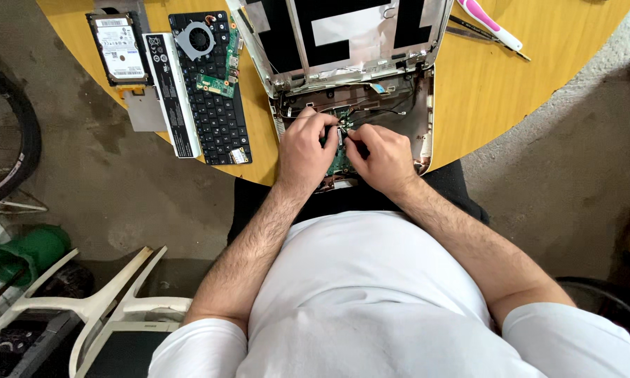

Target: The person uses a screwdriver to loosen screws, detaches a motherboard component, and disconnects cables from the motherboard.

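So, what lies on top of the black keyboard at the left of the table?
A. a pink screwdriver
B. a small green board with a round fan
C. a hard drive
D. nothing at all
B: a green board with a fan rests on the keyboard; the hard drive lies further left, on the table.

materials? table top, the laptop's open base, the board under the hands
Table: looks like yellow laminate or painted wood, smooth with a dull sheen. Laptop base: pale moulded plastic, matt, scuffed. Circuit board: green, probably fibreglass laminate, mostly hidden by the left hand and right hand.
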